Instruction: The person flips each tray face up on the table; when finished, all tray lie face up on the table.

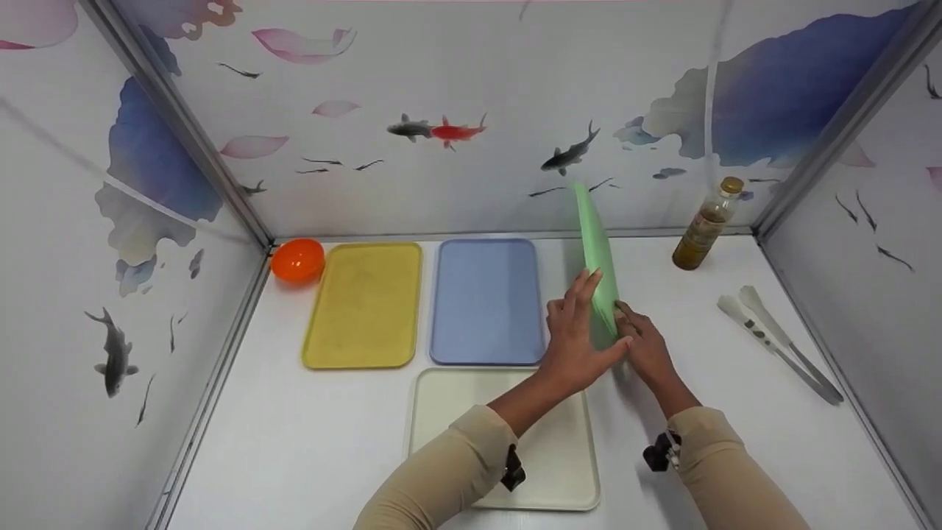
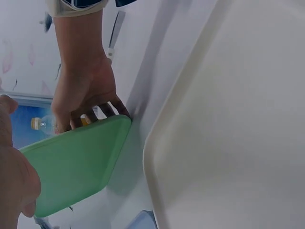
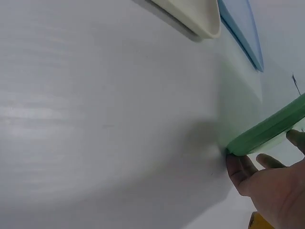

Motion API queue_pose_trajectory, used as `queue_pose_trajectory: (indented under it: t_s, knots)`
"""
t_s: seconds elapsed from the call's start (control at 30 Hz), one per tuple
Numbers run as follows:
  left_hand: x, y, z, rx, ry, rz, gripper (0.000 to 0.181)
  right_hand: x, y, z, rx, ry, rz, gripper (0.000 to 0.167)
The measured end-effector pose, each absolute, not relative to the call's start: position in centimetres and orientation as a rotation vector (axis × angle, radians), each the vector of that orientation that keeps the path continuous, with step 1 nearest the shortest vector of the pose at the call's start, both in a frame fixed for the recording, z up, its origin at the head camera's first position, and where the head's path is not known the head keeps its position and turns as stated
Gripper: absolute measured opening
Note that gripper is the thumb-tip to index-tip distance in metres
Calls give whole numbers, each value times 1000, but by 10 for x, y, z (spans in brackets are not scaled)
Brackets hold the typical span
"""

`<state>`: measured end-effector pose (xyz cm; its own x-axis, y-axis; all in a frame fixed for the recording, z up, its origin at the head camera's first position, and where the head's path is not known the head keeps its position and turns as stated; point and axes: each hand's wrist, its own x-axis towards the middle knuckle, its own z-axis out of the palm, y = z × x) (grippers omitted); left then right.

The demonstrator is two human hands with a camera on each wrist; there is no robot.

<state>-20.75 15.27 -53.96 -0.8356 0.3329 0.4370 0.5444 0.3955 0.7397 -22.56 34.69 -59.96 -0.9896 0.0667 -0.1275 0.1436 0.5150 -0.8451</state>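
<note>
A green tray [image 1: 600, 258] stands tilted up on its edge, its face seen in the left wrist view. My right hand [image 1: 647, 353] holds the tray's lower near part, with its fingers reaching behind the rim in the left wrist view. Spread and mostly straight, the fingers of my left hand [image 1: 578, 346] lie against the left side of the tray, and its thumb points out toward the right hand. Below the left forearm is a cream tray [image 1: 508, 442], partly covered. A blue tray [image 1: 486, 302] lies just left of the left hand.
To the far left are a yellow tray [image 1: 364, 305] and an orange bowl [image 1: 297, 261] beside it. A bottle [image 1: 703, 228] with a yellow cap stands back right. Tongs [image 1: 784, 342] lie on the right of the white table [image 1: 257, 449]. Patterned walls [image 1: 456, 66] enclose the back and sides.
</note>
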Motion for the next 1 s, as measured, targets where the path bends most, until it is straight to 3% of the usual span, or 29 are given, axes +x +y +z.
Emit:
queue_pose_trajectory:
  t_s: [0.23, 0.53, 0.77, 1.0]
  knots:
    - [-208, 156, -533, -838, -2415, -1489, 98, -223, 334, -601, 27, 2698, -1617, 55]
    - [-209, 159, -531, -922, -2413, -1512, 102, -225, 335, -595, 51, 2645, -1597, 63]
    - [-213, 160, -528, -918, -2429, -1559, 94, -231, 326, -553, 156, 2605, -1720, 71]
    - [-213, 163, -523, -902, -2444, -1681, 103, -239, 322, -515, -38, 2731, -1822, 59]
